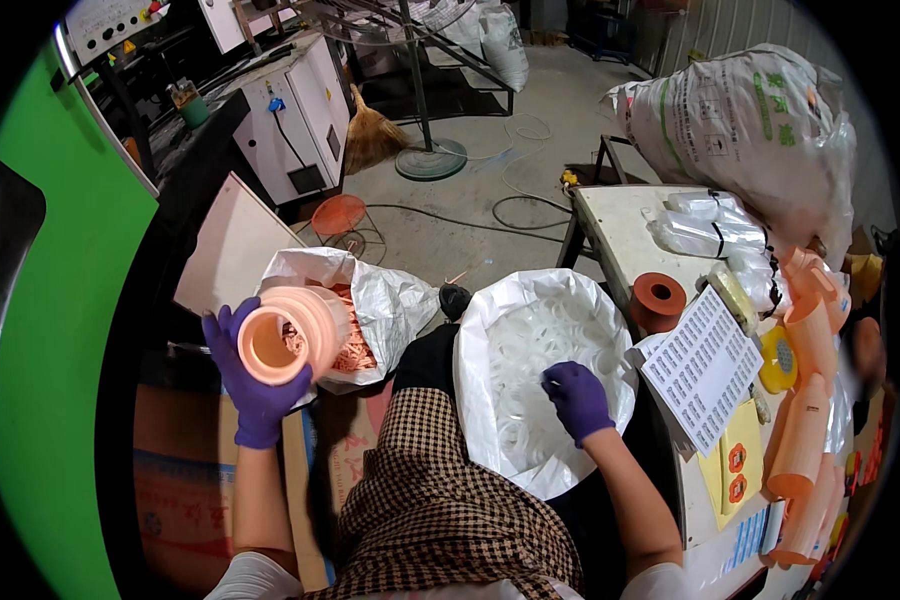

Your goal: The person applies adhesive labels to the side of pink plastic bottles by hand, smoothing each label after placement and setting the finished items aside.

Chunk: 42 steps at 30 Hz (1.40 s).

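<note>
Fingers [567,377] of the right hand [580,405] seem partly tucked from sight, their grip unclear. The peach cylinder [317,320] hides part of the left hand [258,398]. Print on the label sheet [702,370] is too small; the view's edge crops the worktop [615,215].

Floor: grey concrete [475,222], with loose cables [425,212] running across it. Left side: a large, flat green panel [60,260]. Far left: a white metal cabinet [315,95]. Far centre: an upright stand on a round base [430,162]. Right side: a white-topped table [615,212]. Far right: a pale ribbed wall [715,35]. Lighting: floor lit, far frame underside shadowed.
</note>
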{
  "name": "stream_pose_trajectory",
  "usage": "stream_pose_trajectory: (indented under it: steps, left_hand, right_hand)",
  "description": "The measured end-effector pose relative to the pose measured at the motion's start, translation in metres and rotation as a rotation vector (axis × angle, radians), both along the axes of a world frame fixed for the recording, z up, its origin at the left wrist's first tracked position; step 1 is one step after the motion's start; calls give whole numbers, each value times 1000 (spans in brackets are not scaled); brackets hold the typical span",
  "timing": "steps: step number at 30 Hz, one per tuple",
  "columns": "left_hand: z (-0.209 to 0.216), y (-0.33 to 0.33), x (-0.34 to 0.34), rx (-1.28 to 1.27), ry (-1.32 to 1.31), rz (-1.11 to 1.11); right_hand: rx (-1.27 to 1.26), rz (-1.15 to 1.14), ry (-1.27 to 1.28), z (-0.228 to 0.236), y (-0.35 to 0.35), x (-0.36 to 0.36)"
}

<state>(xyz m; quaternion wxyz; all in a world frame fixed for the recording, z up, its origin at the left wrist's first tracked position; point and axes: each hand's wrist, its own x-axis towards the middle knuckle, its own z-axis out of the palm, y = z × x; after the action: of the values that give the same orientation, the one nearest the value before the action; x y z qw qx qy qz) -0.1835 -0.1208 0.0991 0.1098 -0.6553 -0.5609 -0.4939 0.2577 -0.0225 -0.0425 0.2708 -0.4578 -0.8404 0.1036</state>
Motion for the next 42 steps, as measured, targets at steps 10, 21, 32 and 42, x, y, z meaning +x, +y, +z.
stream_pose_trajectory:
  steps: [10,21,32,42]
  left_hand:
    - [-8,39,171,-381,113,-675]
    - [-32,61,222,-297,202,-744]
    - [-45,57,226,-413,98,-823]
    - [-34,55,235,-372,152,-870]
  right_hand:
    - [-901,-298,432,27,-95,20]
    - [310,-266,253,112,-90,26]
    - [-341,70,302,144,-79,-13]
    - [-176,67,270,91,-79,-31]
